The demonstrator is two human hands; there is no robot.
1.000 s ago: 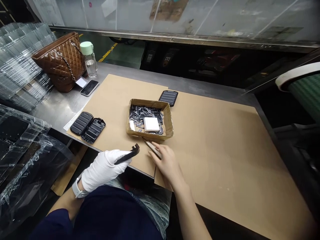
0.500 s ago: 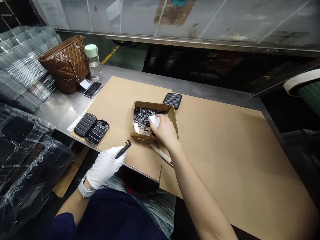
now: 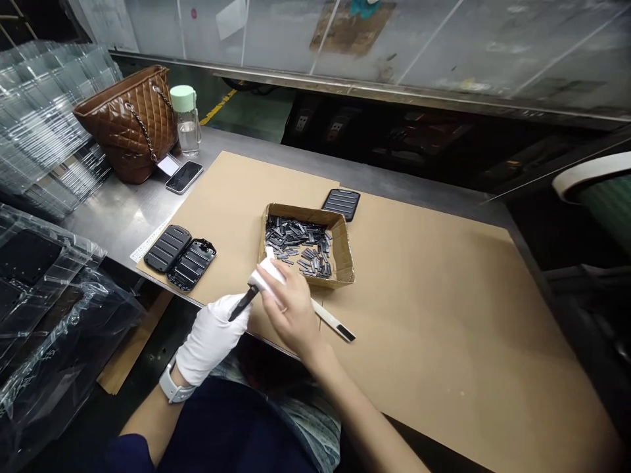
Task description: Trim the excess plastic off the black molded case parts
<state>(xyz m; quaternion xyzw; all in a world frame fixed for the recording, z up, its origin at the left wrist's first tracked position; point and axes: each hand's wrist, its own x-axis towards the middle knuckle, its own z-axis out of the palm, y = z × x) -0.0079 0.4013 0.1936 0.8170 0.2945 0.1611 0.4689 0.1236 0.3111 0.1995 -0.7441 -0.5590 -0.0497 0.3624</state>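
My left hand (image 3: 211,338), in a white glove, is closed around a narrow black plastic piece (image 3: 243,303) that sticks out toward the right. My right hand (image 3: 292,309) is bare apart from white material (image 3: 267,279) at its fingertips; whether this is finger covers or a cloth I cannot tell. Its fingers are pinched together at the far end of the black piece, and anything small between them is hidden. Just beyond stands a shallow cardboard box (image 3: 345,253) holding many small dark strips (image 3: 290,231). A slim white tool with a black end (image 3: 335,320) lies by my right wrist.
An opened black ribbed case (image 3: 180,257) lies at the left, and another black ribbed panel (image 3: 341,203) behind the box. Cardboard sheets (image 3: 444,315) cover the metal table. Farther left are a phone (image 3: 184,177), a bottle (image 3: 187,128), a brown bag (image 3: 131,128) and stacked clear trays (image 3: 44,125).
My right hand has come out of the box, moving left and nearer to me, to meet the black piece. My left hand keeps its hold with only a slight shift.
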